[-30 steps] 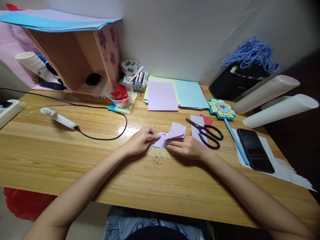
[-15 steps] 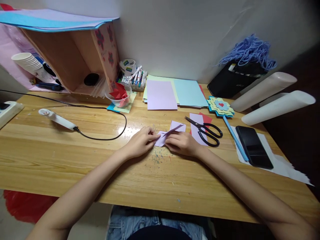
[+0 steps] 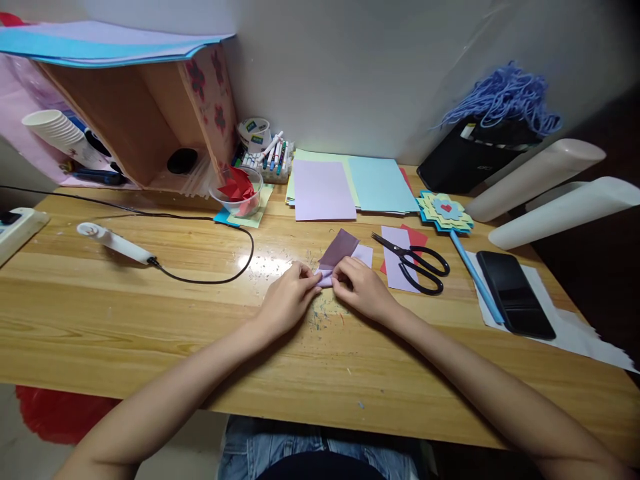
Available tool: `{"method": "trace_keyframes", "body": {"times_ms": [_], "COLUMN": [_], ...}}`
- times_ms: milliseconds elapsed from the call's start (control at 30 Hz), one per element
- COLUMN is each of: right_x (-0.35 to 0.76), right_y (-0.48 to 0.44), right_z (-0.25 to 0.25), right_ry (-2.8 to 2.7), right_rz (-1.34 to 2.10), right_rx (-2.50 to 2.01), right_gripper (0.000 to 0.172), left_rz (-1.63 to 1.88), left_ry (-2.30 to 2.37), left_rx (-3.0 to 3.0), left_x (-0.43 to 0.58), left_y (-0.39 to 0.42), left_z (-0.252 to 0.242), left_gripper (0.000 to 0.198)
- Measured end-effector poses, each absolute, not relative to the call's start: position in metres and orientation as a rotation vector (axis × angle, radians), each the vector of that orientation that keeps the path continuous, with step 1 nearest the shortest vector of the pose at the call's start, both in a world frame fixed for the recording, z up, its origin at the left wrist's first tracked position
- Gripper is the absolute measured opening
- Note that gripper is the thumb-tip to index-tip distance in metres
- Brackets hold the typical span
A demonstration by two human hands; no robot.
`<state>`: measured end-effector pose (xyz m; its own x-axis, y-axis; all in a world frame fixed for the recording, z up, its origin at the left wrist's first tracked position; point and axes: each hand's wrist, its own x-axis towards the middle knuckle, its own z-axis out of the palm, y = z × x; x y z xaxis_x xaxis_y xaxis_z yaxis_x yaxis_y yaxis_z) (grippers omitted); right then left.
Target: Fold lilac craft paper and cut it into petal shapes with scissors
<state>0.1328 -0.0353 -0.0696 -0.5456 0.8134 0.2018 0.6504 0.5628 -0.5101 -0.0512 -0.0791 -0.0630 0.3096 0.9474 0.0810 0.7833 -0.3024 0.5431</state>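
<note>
Between my hands is a piece of lilac paper (image 3: 340,249), with one flap standing up and its near edge folded over. My left hand (image 3: 291,293) pinches the left end of that near edge between thumb and fingers. On the other side, my right hand (image 3: 363,285) pinches the fold's right part. Another bit of lilac paper shows behind the right fingers. Black-handled scissors (image 3: 413,260) lie just right of my right hand, on top of a lilac strip (image 3: 393,240) and a red paper piece (image 3: 415,237).
A white glue gun (image 3: 117,245) with a black cord lies at the left. Behind are a plastic bowl (image 3: 250,205) with red folded paper, markers (image 3: 275,157) and paper sheets (image 3: 325,190). To the right are a paper flower (image 3: 445,210), a phone (image 3: 515,293) and white rolls (image 3: 540,177).
The paper's flap has swung up and away, now showing its broad face. My right fingers have moved to the near edge, where a fold now shows. My left hand keeps its pinch.
</note>
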Motion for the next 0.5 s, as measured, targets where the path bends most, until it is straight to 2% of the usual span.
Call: {"method": "trace_keyframes", "body": {"times_ms": [200, 500], "right_x": [0.1310, 0.1305], "right_y": [-0.0365, -0.0363], "right_z": [-0.0709, -0.0746], "right_ry": [-2.376, -2.385], "right_rz": [0.543, 0.481], "right_rx": [-1.202, -1.177], "right_gripper": [0.007, 0.007], "left_rz": [0.703, 0.716], "left_ry": [1.552, 1.687], "left_rx": [1.914, 1.839], "left_x": [-0.0526, -0.0518], "left_y": [-0.0775, -0.0768], "left_z": [-0.0620, -0.0579], "left_gripper": [0.023, 0.024]}}
